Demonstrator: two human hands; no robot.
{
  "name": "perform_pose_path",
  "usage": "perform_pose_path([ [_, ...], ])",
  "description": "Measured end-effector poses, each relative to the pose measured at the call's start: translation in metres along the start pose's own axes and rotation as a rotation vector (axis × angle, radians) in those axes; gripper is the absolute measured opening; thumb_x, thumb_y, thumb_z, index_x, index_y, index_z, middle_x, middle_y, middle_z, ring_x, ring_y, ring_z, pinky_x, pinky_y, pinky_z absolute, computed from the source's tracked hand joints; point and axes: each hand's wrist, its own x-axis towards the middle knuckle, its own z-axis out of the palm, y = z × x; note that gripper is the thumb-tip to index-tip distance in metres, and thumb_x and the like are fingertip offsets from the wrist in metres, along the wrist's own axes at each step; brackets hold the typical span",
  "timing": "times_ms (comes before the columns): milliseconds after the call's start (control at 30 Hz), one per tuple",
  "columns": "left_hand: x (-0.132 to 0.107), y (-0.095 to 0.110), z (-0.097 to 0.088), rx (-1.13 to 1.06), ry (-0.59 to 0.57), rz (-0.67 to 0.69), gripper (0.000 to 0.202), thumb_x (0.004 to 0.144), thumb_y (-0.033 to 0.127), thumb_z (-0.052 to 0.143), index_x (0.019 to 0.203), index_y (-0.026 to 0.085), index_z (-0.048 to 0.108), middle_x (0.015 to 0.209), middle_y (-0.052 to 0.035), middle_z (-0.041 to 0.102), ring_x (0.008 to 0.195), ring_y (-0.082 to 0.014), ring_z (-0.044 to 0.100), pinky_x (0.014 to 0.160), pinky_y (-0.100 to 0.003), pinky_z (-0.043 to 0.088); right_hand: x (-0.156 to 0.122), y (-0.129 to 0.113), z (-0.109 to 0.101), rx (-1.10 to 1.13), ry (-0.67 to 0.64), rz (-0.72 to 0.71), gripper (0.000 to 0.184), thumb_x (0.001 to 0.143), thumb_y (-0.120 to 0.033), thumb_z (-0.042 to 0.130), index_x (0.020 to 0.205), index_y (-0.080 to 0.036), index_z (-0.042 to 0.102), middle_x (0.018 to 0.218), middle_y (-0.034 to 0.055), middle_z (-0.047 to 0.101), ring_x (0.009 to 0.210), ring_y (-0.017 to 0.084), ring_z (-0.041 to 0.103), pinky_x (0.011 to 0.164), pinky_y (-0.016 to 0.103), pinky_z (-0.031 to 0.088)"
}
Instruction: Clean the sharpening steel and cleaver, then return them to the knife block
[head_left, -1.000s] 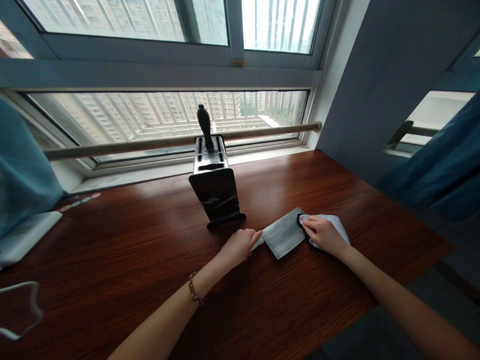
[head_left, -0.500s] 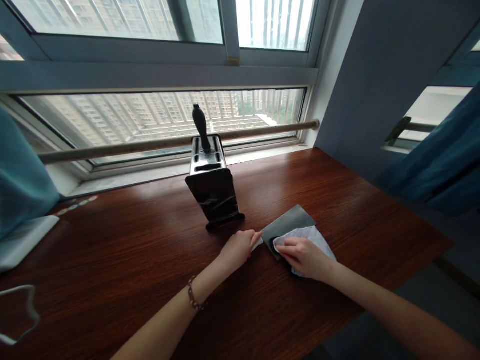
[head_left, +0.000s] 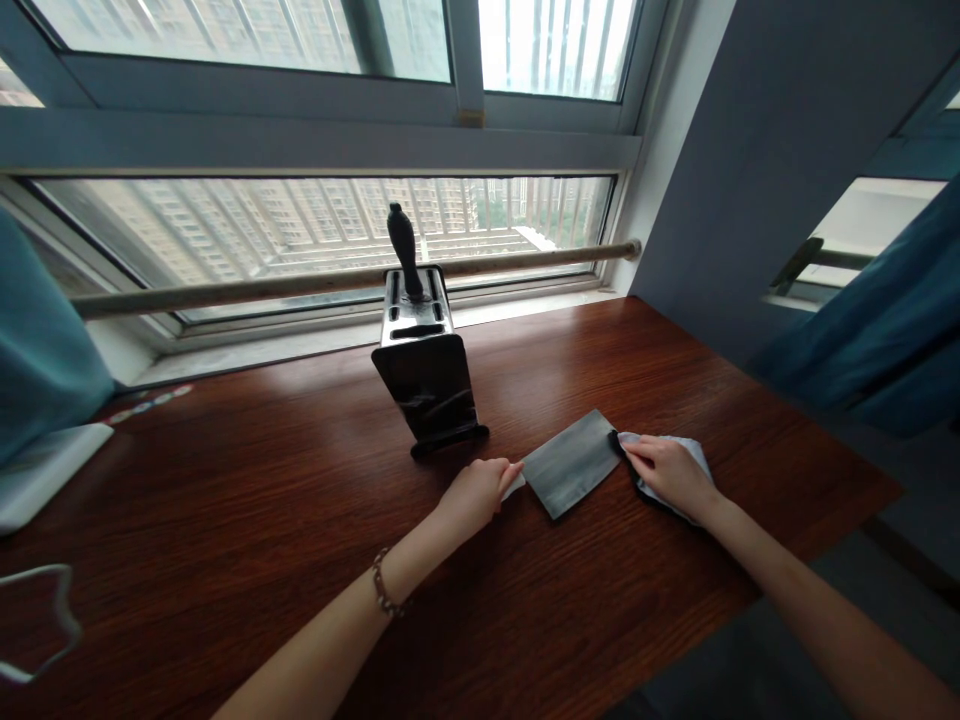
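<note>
My left hand (head_left: 484,487) is closed round the pale handle of a cleaver (head_left: 574,465); most of the handle is hidden by the fingers. The broad grey blade points right, its flat face turned up, low over the wooden table. My right hand (head_left: 671,475) grips a white cloth (head_left: 694,455) just past the blade's far end. A dark edge shows along the cloth's left side. Behind my left hand stands a black knife block (head_left: 427,390) with several slots. One dark-handled knife (head_left: 403,245) sticks up from its top.
The reddish-brown table (head_left: 300,480) reaches to the window sill. A metal rail (head_left: 300,288) crosses before the window. At the left are a blue curtain (head_left: 49,350), a white flat object (head_left: 56,470) and a white cable (head_left: 67,620). A wall (head_left: 735,200) stands at the right.
My right hand has moved right with the cloth, from the middle of the blade to beyond its end, so the whole blade face shows. My left hand stays put on the handle.
</note>
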Motion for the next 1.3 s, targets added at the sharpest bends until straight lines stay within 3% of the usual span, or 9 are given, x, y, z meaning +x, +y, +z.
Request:
perform_pose_path([
  [433,0.000,-0.002,0.000,-0.007,0.003,0.006,0.056,0.086,0.060,0.022,0.070,0.016,0.053,0.052,-0.0007,0.054,0.036,-0.0101,0.047,0.042,-0.021,0.032,0.004,0.009,0.000,-0.041,0.102,0.004,0.030,0.085,-0.023,0.039,0.097,-0.018,0.066,0.103,0.0078,0.067,0.094,0.019,0.062,0.086,0.034,0.048],
  [567,-0.001,0.002,-0.001,-0.001,-0.008,-0.001,0.054,0.087,0.057,0.023,0.069,0.016,0.052,0.051,-0.0008,0.054,0.036,-0.0101,0.047,0.042,-0.021,0.033,0.004,0.009,-0.003,-0.045,0.084,0.029,0.031,0.085,-0.025,0.039,0.095,-0.016,0.067,0.100,0.0087,0.068,0.093,0.019,0.062,0.087,0.034,0.047],
  [733,-0.002,0.005,-0.004,0.007,-0.012,-0.001,0.052,0.088,0.055,0.023,0.066,0.016,0.051,0.052,-0.0014,0.055,0.037,-0.0104,0.047,0.045,-0.022,0.034,-0.002,-0.019,-0.004,0.046,0.139,0.040,0.030,0.087,-0.026,0.039,0.098,-0.016,0.065,0.092,0.0080,0.066,0.087,0.018,0.061,0.083,0.033,0.046],
  [867,-0.001,0.004,-0.005,0.026,0.000,0.018,0.052,0.088,0.054,0.024,0.066,0.017,0.052,0.052,-0.0016,0.056,0.041,-0.0114,0.050,0.049,-0.022,0.035,-0.011,-0.061,0.005,0.169,0.015,-0.167,0.029,0.089,-0.027,0.038,0.103,-0.020,0.061,0.091,0.0059,0.063,0.083,0.014,0.058,0.077,0.028,0.046],
  [933,-0.001,0.003,-0.004,0.019,-0.006,0.013,0.052,0.088,0.055,0.024,0.067,0.017,0.053,0.053,-0.0017,0.056,0.042,-0.0116,0.050,0.049,-0.023,0.034,-0.013,-0.082,0.012,0.157,-0.055,-0.278,0.029,0.089,-0.026,0.035,0.103,-0.020,0.060,0.083,0.0055,0.061,0.079,0.015,0.056,0.073,0.028,0.046],
  [1033,-0.001,0.003,-0.004,0.020,-0.014,0.011,0.051,0.088,0.055,0.025,0.066,0.017,0.052,0.052,-0.0013,0.056,0.042,-0.0116,0.050,0.049,-0.023,0.034,-0.011,-0.103,0.022,0.067,-0.057,-0.403,0.030,0.090,-0.024,0.032,0.103,-0.015,0.058,0.083,0.0067,0.060,0.078,0.017,0.054,0.070,0.029,0.045],
  [1167,-0.002,0.005,-0.004,0.058,0.012,0.034,0.051,0.089,0.053,0.025,0.066,0.017,0.053,0.052,-0.0014,0.056,0.045,-0.0120,0.051,0.053,-0.023,0.035,-0.005,-0.108,0.025,-0.017,-0.059,-0.408,0.028,0.089,-0.021,0.032,0.100,-0.015,0.057,0.083,0.0064,0.060,0.077,0.017,0.054,0.069,0.029,0.045],
  [1300,-0.003,0.007,-0.005,0.090,0.025,0.016,0.051,0.088,0.054,0.026,0.067,0.017,0.054,0.053,-0.0023,0.056,0.046,-0.0124,0.051,0.052,-0.023,0.033,-0.002,-0.088,0.021,-0.072,-0.065,-0.306,0.029,0.088,-0.018,0.032,0.100,-0.014,0.058,0.087,0.0075,0.062,0.083,0.018,0.057,0.075,0.029,0.046],
])
